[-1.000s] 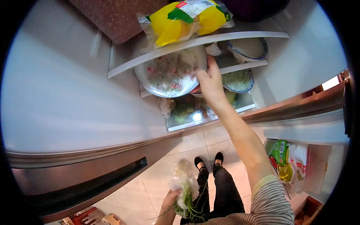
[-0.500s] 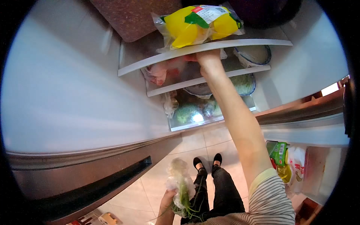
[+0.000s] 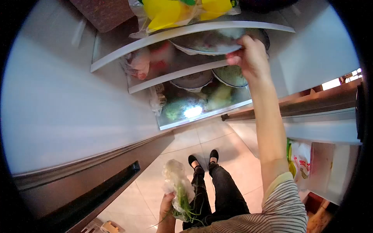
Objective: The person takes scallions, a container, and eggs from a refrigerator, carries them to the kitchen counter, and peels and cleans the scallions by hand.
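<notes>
Inside an open fridge, my right hand (image 3: 252, 58) grips the right front rim of a wide plate (image 3: 210, 43), thumb below and fingers above. The plate sits under the upper glass shelf (image 3: 182, 29), and its contents are blurred. Low at the front, my left hand (image 3: 167, 206) is closed around a clear plastic bag of thin green scallions (image 3: 180, 192), whose stringy ends hang out at the bottom.
A yellow-and-green package (image 3: 171, 13) lies on the upper shelf. A bag of reddish food (image 3: 138, 64) sits left of the plate. Two covered bowls (image 3: 192, 80) stand lower, above a drawer of greens (image 3: 176, 110). The open door (image 3: 326, 163) at right holds packets (image 3: 301, 155).
My right hand has come out from deeper under the upper shelf and moved right, now holding the plate's rim. The plate shows further forward. The view has shifted; my left hand still holds the scallions.
</notes>
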Demonstrator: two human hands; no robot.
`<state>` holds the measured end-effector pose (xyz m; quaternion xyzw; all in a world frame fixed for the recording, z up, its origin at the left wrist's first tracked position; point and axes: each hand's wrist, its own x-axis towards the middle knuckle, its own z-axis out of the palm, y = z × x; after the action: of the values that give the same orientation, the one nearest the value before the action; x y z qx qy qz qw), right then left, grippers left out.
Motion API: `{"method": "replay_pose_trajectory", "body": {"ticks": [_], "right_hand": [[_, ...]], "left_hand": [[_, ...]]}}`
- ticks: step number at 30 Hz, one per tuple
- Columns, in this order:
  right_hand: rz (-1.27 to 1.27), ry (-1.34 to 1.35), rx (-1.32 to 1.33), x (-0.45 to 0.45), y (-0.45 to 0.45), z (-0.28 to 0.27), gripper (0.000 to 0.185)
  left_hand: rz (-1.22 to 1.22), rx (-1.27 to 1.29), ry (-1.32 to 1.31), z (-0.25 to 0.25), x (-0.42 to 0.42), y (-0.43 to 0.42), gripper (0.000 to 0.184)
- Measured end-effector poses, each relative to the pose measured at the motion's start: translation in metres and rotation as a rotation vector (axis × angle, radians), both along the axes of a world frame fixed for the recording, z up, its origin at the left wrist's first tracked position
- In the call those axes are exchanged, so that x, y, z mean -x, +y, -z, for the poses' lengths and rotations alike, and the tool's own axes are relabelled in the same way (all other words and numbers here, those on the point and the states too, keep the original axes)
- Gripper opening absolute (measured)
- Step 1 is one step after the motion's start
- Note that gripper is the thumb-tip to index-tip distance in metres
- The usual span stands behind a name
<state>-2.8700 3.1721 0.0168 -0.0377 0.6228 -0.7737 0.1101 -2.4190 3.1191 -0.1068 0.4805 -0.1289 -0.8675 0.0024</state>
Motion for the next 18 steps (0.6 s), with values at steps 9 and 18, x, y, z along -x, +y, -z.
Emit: {"method": "replay_pose_trajectory", "body": {"ticks": [9, 18], "right_hand": [[0.199, -0.011, -0.066, 0.021, 0.089, 0.013, 0.02], [0.234, 0.063, 0.219, 0.017, 0.068, 0.036, 0.03]], "left_hand": [[0.075, 0.072, 0.058, 0.011, -0.001, -0.004, 0.054], [0.084, 0.006, 0.057, 0.017, 0.004, 0.011, 0.049]]}}
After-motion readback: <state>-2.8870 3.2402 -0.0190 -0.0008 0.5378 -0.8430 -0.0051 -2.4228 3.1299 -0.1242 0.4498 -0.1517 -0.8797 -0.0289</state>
